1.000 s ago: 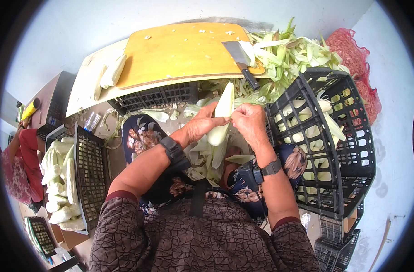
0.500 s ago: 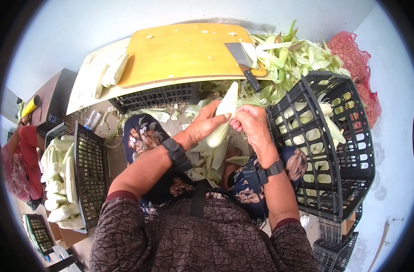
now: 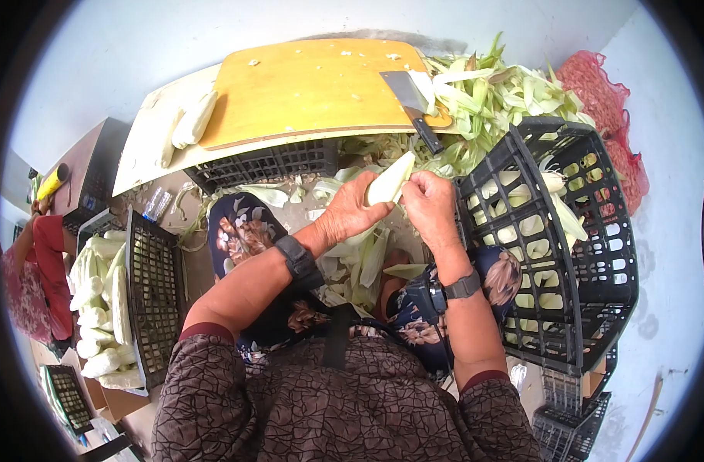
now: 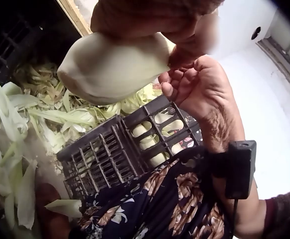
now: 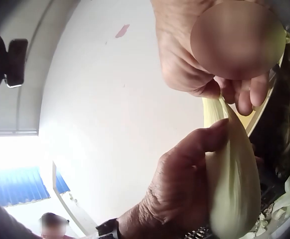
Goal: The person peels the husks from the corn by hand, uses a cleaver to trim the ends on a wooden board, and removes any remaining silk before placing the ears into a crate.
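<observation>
A pale green ear of corn (image 3: 390, 181), wrapped in smooth inner husk, is held above the lap. My left hand (image 3: 352, 206) grips its thicker part, thumb laid along the side in the right wrist view. At the narrow tip of the corn (image 5: 234, 174), the fingertips of my right hand (image 5: 194, 59) pinch the husk. The left wrist view shows the rounded butt of the corn (image 4: 110, 69) near the camera, with the right hand (image 4: 199, 92) at the other end. Loose husks (image 3: 363, 258) lie on the floor below the hands.
A yellow cutting board (image 3: 306, 92) carries a cleaver (image 3: 410, 104) beside heaped husks (image 3: 506, 96). Two ears (image 3: 192, 123) lie at its left. Black crates stand right (image 3: 552, 231) and left (image 3: 155, 292), the left beside stacked corn (image 3: 102, 308). Another person's red sleeve (image 3: 51, 254) shows far left.
The corn has tipped further to the right, its tip coming nearer the right hand. My right hand has moved slightly up and its fingers have changed hold along the husk.
</observation>
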### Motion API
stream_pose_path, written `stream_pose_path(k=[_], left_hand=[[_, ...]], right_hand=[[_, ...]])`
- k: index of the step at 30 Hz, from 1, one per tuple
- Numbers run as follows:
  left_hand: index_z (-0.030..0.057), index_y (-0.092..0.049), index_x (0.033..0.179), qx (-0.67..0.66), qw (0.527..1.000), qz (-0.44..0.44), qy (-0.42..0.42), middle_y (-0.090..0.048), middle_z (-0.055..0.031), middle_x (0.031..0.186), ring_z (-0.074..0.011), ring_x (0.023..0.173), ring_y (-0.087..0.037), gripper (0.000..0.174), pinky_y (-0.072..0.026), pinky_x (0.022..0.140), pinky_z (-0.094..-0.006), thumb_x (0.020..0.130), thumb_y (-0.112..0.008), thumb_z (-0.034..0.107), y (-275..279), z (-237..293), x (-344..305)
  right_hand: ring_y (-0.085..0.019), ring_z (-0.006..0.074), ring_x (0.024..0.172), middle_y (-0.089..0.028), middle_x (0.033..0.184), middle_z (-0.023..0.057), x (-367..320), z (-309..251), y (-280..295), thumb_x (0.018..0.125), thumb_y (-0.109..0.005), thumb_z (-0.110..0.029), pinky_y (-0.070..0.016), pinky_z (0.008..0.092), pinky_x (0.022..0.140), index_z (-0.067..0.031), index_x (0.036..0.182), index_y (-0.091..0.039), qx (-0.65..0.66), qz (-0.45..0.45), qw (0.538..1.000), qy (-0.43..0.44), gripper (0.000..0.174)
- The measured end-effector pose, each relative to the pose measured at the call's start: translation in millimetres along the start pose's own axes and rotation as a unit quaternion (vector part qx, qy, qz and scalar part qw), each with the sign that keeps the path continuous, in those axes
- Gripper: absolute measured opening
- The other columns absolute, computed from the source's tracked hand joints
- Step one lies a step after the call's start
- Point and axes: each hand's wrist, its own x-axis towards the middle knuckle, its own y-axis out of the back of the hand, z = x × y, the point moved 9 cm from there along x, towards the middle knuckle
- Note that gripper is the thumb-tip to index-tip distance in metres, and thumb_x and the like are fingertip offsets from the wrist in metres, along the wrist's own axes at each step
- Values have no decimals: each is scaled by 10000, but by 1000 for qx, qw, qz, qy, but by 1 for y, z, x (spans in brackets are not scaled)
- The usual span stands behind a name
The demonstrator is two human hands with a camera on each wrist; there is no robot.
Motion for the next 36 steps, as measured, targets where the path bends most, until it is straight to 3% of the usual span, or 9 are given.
stream_pose_path(k=[6,10,15,19,20,22,27,34,36], left_hand=[[-22,-498,1013,41,999,-1,-14,-580,-189,863,-280,810,-590,454,-465,726,-342,680,-646,250,-1,4,-1],[-21,-498,1015,57,998,-6,-26,-583,-188,853,-280,805,-590,453,-464,722,-342,676,-647,238,-1,8,-3],[-23,-496,1013,38,999,-18,-25,-584,-183,841,-270,801,-588,451,-464,716,-339,671,-648,229,-2,8,-3],[-19,-497,1026,-9,998,-49,-38,-587,-135,851,-211,783,-578,416,-462,718,-325,704,-635,206,-6,6,-2],[-19,-497,1026,-9,998,-48,-38,-587,-135,851,-211,783,-578,416,-462,718,-325,704,-635,206,-6,5,-2],[8,-488,1065,-191,977,-94,0,-548,-40,890,-118,819,-510,373,-425,740,-259,757,-610,177,-14,1,-5],[10,-474,1082,-239,967,-86,-12,-548,-52,925,-119,854,-514,366,-430,753,-262,774,-588,172,-7,7,-4],[18,-448,1081,-350,933,-83,3,-535,-59,915,-123,809,-525,353,-440,729,-258,778,-559,161,-3,-2,1],[8,-428,1114,-342,935,-93,-4,-542,-75,941,-141,806,-557,375,-459,742,-272,785,-545,147,-3,-3,2]], right_hand=[[-539,301,483,-527,523,171,-1,-12,9,682,-524,-110,-415,389,495,22,615,-542,-124,31,992,23,148],[-507,290,445,-508,499,165,1,-10,12,677,-527,-103,-395,390,468,22,583,-517,-113,50,992,28,157],[-396,128,396,-427,426,98,7,14,8,669,-536,-56,-346,347,418,30,535,-456,29,38,999,7,178],[-383,81,422,-440,437,43,8,18,6,684,-520,-28,-356,306,411,31,533,-459,85,26,996,-29,174],[-401,80,428,-460,456,31,6,18,4,697,-510,-23,-370,287,415,31,536,-470,120,16,991,-55,174],[-420,79,434,-481,475,19,4,13,5,709,-500,-18,-383,267,419,30,538,-480,154,6,985,-80,178],[-524,98,468,-565,569,64,-1,9,5,742,-493,-42,-429,228,436,52,650,-572,181,-1,973,-146,153],[-545,103,505,-595,641,79,0,12,0,775,-514,-83,-437,195,460,42,761,-594,209,-55,962,-167,149],[-550,100,505,-596,643,76,0,9,-6,828,-550,-206,-442,193,456,25,797,-596,264,-92,945,-172,239]])
